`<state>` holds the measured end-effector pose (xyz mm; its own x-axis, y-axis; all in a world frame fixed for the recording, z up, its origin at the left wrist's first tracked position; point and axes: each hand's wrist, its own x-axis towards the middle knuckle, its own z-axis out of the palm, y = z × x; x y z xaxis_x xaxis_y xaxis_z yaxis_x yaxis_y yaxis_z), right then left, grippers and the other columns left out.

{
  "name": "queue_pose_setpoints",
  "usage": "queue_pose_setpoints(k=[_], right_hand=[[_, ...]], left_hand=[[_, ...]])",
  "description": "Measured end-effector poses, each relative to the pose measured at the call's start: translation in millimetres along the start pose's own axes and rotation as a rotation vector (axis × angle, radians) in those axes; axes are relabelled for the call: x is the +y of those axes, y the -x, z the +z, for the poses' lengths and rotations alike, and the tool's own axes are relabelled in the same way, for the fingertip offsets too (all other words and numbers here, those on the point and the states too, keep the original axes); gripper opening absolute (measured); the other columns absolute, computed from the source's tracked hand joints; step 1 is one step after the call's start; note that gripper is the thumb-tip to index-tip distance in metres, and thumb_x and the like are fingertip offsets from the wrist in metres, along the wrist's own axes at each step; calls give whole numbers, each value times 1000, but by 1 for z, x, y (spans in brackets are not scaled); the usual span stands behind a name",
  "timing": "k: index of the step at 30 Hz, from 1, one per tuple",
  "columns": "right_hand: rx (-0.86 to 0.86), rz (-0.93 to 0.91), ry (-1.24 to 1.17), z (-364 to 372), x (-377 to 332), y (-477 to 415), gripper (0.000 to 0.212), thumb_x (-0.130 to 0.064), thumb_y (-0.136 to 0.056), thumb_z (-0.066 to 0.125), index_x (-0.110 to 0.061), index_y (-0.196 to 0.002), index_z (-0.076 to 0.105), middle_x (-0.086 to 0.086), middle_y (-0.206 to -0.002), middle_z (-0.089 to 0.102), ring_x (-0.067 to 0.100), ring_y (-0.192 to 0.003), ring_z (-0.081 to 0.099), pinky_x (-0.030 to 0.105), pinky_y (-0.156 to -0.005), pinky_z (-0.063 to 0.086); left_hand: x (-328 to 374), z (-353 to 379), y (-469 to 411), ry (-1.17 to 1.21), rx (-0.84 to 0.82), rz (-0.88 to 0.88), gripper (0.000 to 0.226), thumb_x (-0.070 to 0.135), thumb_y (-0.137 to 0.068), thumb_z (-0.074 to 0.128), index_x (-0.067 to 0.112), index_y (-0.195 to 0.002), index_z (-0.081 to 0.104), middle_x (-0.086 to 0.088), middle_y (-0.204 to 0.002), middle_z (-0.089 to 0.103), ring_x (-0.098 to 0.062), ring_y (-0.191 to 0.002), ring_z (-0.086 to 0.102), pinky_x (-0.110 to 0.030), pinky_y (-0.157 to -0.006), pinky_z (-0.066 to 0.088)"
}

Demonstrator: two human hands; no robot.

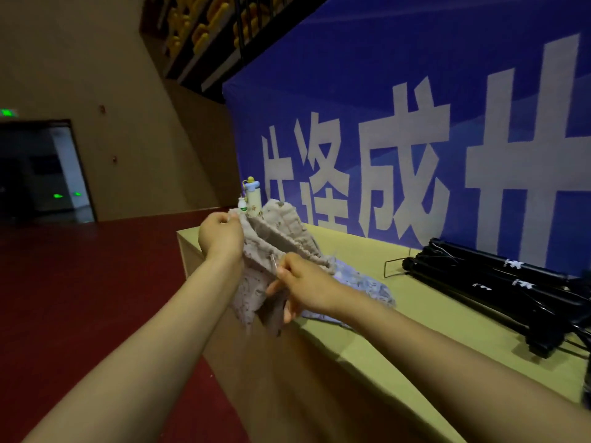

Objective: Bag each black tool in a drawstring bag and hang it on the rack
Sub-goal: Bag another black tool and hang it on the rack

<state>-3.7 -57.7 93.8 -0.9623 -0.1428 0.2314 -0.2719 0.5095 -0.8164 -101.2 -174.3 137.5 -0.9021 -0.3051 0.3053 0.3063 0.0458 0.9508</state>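
Head view, and both arms are stretched out over the near left corner of the counter (431, 318). The left hand (220, 233) has its grip clamped on one side of the mouth of a beige patterned drawstring bag (281, 231), fingers curled round the gathered hem. The right hand (307, 282) pinches the opposite side of that mouth, grip closed on the cloth. Whether a cord is also in that pinch is hard to say, as the fingers cover it. The bag hangs between the hands, its mouth pulled wide and its lower part drooping past the counter edge. The inside is not visible.

Under the right wrist lies a second bluish bag (364, 284), flat on the counter and partly hidden by the arm. Well apart, at the right end, the black tools (499, 282) lie stacked lengthwise and are cut off by the frame edge. They carry white logos too small to read. A thin wire loop (395, 266) pokes out at their near end.

Behind the beige bag stand a cream bottle (253, 199) with a blue cap and a small bottle (242, 204) with a green label, its print unreadable.

The blue banner (399, 75) shows huge white characters. One reads 成, and the rest are cropped or blocked. A green exit sign (8, 112) glows at far left, blurred.
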Motion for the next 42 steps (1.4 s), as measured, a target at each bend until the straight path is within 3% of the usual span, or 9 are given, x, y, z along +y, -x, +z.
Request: queue_pose_setpoints(k=[8, 11, 14, 21, 24, 29, 33, 38, 42], right_hand=[[532, -390, 34, 20, -51, 1, 16, -22, -100, 31, -16, -92, 42, 8, -90, 62, 25, -78, 59, 51, -73, 49], [362, -269, -16, 21, -54, 2, 18, -22, -101, 32, -18, -88, 43, 9, -104, 64, 23, -95, 60, 45, -88, 50], [208, -172, -211, 25, -49, 7, 23, -20, -102, 29, -20, -80, 38, 10, -98, 61, 15, -74, 58, 24, -64, 52], [404, -247, -269, 8, -47, 7, 18, -17, -102, 31, -12, -88, 42, 4, -100, 60, 13, -87, 59, 25, -80, 50], [182, -142, -353, 12, -48, 9, 23, -18, -103, 27, -17, -81, 35, 7, -92, 61, 13, -58, 60, 19, -51, 50], [106, -48, 303, 13, -30, 12, 23, -23, -102, 31, -13, -82, 36, 1, -72, 42, 15, -60, 40, 30, -57, 33], [213, 6, 360, 5, -22, 10, 22, -21, -100, 37, -10, -81, 41, 6, -77, 47, 22, -73, 43, 30, -65, 32], [183, 119, 426, -9, -16, 16, 37, -8, -90, 40, -14, -56, 28, 7, -57, 32, 20, -54, 30, 32, -56, 27], [195, 138, 477, -13, -8, 23, 31, -19, -91, 46, -11, -61, 43, 15, -75, 53, 34, -76, 56, 34, -65, 40]], left_hand=[[24, -37, -6, 105, 31, -47, 22, 20, -92, 48, 13, -73, 56, -13, -82, 63, -30, -87, 64, -43, -88, 55], [32, -38, -1, 81, 18, 4, 30, 22, -95, 45, 20, -65, 47, -2, -70, 53, -23, -81, 55, -39, -78, 51], [30, -36, 5, 80, -62, 32, 28, 23, -94, 46, 22, -66, 48, -2, -69, 52, -23, -80, 51, -38, -73, 44], [25, -32, 18, 23, -288, 49, 26, 23, -93, 50, 19, -68, 54, -5, -71, 57, -24, -78, 54, -44, -80, 50], [27, -28, 23, -39, -321, 149, 27, 22, -93, 50, 18, -67, 52, -4, -71, 55, -22, -74, 51, -37, -72, 43], [29, -22, 34, -274, -323, 360, 25, 29, -95, 45, 12, -83, 58, -7, -81, 60, -22, -78, 57, -32, -65, 41], [35, -16, 42, -586, -119, 500, 25, 35, -95, 43, 18, -95, 61, -7, -94, 64, -26, -88, 59, -32, -65, 38], [32, -4, 52, -542, -221, 440, 24, 29, -97, 43, 12, -94, 60, -8, -88, 65, -25, -83, 61, -32, -62, 41], [16, 17, 45, -300, -276, 216, 27, 20, -91, 52, 15, -66, 56, -28, -98, 66, -42, -96, 63, -42, -78, 51]])
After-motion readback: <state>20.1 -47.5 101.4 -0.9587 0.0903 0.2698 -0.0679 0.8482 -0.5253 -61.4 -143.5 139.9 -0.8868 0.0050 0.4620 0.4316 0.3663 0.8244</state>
